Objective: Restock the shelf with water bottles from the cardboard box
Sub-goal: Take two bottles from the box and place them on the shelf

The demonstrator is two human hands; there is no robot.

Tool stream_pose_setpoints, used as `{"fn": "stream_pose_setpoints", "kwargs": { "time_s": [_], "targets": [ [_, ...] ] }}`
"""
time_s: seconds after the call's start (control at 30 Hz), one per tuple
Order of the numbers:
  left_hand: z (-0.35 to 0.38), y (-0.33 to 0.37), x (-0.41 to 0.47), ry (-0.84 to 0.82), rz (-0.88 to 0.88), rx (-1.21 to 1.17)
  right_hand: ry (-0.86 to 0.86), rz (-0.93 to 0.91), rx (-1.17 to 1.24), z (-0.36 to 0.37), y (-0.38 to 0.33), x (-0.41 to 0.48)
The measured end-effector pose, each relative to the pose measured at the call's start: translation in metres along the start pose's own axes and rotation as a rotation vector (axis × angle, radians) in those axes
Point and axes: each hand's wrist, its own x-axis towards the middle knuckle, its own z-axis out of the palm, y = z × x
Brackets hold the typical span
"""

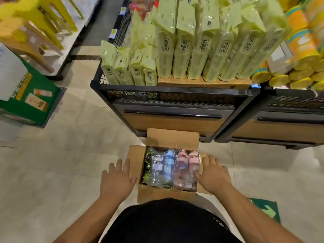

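An open cardboard box (172,138) stands on the floor in front of me, its flaps folded out. Inside lie several plastic-wrapped water bottles (169,168): black-green, clear lilac, blue and two pink ones, side by side. My left hand (117,181) lies flat with spread fingers on the box's left flap. On the right flap rests my right hand (213,175), fingers apart, its thumb touching the wrap of the pink bottle (193,161). Neither hand holds anything. The black shelf unit (175,100) with a wooden drawer front stands just behind the box.
Pale green packs (185,48) fill the shelf top. A second shelf unit (287,123) with yellow-orange cans (301,50) stands right. A green display stand (33,102) and yellow chairs (43,18) are at the left. A green floor sticker (266,210) lies at lower right.
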Motion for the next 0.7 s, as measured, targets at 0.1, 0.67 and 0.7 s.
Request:
{"fn": "stream_pose_setpoints", "kwargs": {
  "time_s": [0.1,0.67,0.7],
  "targets": [
    [-0.005,0.019,-0.012,-0.024,-0.013,0.059,-0.018,0.002,0.095,-0.001,0.012,0.011],
    [0.053,0.028,0.025,-0.122,-0.016,-0.128,-0.161,-0.129,-0.116,0.032,-0.002,0.033],
    [0.066,0.022,0.035,-0.128,0.027,-0.109,-0.175,-0.120,-0.119,0.043,-0.008,0.039]
  ]
}}
